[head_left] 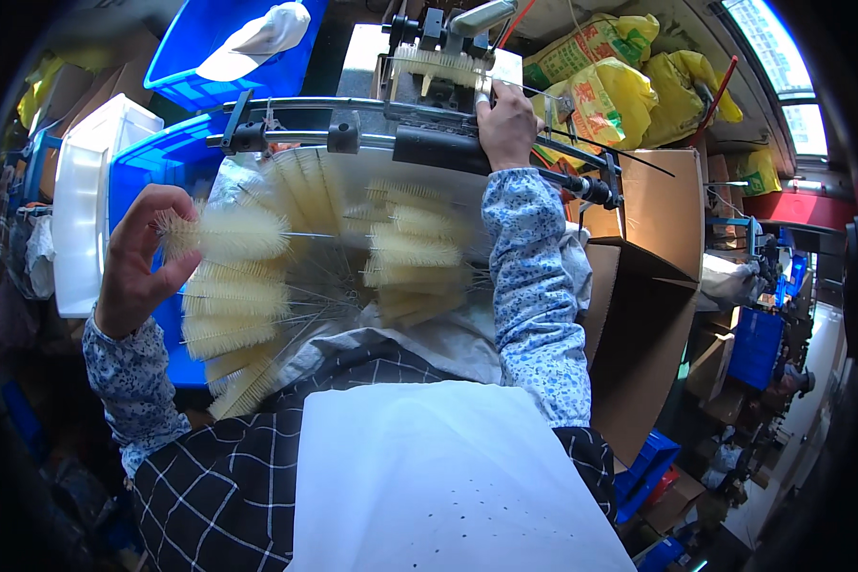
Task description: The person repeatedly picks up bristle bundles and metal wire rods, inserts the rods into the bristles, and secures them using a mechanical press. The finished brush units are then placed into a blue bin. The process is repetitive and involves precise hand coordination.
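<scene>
Now l. hand (138, 262) holds cream, cylindrical bristle brush (243, 235) by one end, below-left of steel-and-black rail machine (437, 147) — prob. to keep its wire stem (313, 234) clear — w/ r. hand (508, 129) on machine, grip unclear.

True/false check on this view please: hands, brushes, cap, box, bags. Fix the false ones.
1. The left hand has thumb and fingers around one end of a pale brush. True.
2. The right hand rests on the lap. False: the right hand is up at the machine.
3. The cap lies among the brushes. False: the white cap is at a blue bin, beyond them.
4. Yellow bags sit farther right than the cap. True.
5. The cardboard box is sealed. False: the cardboard box stands open.
</scene>
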A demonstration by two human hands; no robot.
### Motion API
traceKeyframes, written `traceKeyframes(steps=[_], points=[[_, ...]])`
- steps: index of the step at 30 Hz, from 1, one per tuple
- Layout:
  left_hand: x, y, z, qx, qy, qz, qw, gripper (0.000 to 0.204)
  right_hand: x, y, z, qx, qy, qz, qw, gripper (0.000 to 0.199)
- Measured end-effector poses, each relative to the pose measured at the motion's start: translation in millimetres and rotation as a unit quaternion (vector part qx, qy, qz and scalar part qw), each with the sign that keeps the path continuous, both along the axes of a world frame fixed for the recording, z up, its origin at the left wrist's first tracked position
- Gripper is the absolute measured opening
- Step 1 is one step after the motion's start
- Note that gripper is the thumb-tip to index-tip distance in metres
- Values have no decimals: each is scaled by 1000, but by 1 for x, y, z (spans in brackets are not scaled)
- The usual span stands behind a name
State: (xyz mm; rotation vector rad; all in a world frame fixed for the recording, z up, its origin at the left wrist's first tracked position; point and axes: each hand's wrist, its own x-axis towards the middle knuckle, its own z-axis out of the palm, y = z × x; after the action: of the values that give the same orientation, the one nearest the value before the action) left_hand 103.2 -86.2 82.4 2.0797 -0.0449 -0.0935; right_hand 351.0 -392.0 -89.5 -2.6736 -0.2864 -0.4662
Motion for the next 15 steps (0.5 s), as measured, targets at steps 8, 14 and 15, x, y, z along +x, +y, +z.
traceKeyframes(steps=[8,14,15], points=[[8,-9,-4,-3,16,-29,999,35,-16,42,15,-10,60,7,998,35],[-2,12,-9,9,-35,14,999,36,-8,11,-4,-6,-24,15,1000,28],[-6,18,-10,11,-40,34,999,36,-6,2,-5,-5,-8,18,1000,28]])
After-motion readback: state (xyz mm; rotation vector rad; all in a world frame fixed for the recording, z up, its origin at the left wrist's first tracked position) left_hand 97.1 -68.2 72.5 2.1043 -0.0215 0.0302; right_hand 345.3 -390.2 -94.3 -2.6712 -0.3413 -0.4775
